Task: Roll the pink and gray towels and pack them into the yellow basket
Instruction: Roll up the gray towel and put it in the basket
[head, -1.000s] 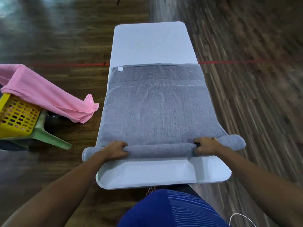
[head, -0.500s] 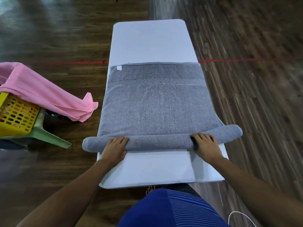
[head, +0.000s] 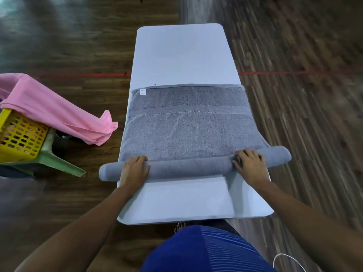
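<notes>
A gray towel (head: 188, 126) lies flat along a white table (head: 182, 55), its near end wound into a roll (head: 188, 168) that overhangs both long edges. My left hand (head: 134, 169) rests on the roll's left part, fingers laid over its top. My right hand (head: 250, 165) presses the roll's right part the same way. To the left, a pink towel (head: 51, 112) hangs unrolled over the rim of a yellow basket (head: 17, 138) with a perforated wall.
The basket sits on a pale green plastic stool (head: 55, 158) on a dark wooden floor. A red line (head: 294, 72) crosses the floor behind the table. A white cable (head: 288, 260) lies at the bottom right near my blue shorts.
Both hands have pushed the roll away from me, so it is thicker and less flat towel remains. My fingers went from curled round the roll to laid flat over it.
</notes>
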A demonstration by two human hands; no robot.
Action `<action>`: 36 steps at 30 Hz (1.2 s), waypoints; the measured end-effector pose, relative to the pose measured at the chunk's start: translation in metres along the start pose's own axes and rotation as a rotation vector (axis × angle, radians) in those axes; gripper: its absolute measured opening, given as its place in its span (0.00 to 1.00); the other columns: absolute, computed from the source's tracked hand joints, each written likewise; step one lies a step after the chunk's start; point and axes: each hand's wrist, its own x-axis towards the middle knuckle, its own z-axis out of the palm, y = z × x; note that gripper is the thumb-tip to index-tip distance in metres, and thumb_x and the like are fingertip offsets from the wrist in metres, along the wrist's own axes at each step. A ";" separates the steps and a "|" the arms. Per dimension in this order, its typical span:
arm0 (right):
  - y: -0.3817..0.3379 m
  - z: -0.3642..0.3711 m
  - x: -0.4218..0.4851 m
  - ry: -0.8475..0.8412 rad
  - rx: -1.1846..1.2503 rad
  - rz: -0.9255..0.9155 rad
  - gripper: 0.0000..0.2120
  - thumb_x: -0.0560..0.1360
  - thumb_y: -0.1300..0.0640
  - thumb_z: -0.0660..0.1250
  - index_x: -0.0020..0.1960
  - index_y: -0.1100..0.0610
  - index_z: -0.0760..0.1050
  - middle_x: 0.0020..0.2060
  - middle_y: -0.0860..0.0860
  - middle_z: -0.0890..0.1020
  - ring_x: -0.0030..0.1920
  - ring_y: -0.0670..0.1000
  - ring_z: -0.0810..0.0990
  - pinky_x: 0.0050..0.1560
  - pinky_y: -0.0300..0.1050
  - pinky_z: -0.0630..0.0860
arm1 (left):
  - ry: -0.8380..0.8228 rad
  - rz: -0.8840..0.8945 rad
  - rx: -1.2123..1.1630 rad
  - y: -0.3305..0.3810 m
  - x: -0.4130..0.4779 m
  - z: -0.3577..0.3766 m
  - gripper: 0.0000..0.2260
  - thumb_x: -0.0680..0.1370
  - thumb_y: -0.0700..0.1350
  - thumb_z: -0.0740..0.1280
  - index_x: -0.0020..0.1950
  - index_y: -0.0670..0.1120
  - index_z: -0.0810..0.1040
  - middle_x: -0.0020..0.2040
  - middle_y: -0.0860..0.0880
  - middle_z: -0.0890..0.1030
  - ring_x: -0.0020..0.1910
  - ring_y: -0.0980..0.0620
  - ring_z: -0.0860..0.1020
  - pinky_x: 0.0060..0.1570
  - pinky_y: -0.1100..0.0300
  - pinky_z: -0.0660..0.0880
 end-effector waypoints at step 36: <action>0.002 -0.016 0.011 -0.803 0.043 0.042 0.34 0.59 0.41 0.66 0.65 0.42 0.71 0.59 0.49 0.78 0.59 0.53 0.75 0.63 0.53 0.68 | -0.558 0.039 0.045 0.011 0.010 -0.014 0.18 0.65 0.59 0.61 0.50 0.52 0.78 0.49 0.49 0.82 0.46 0.48 0.78 0.46 0.56 0.71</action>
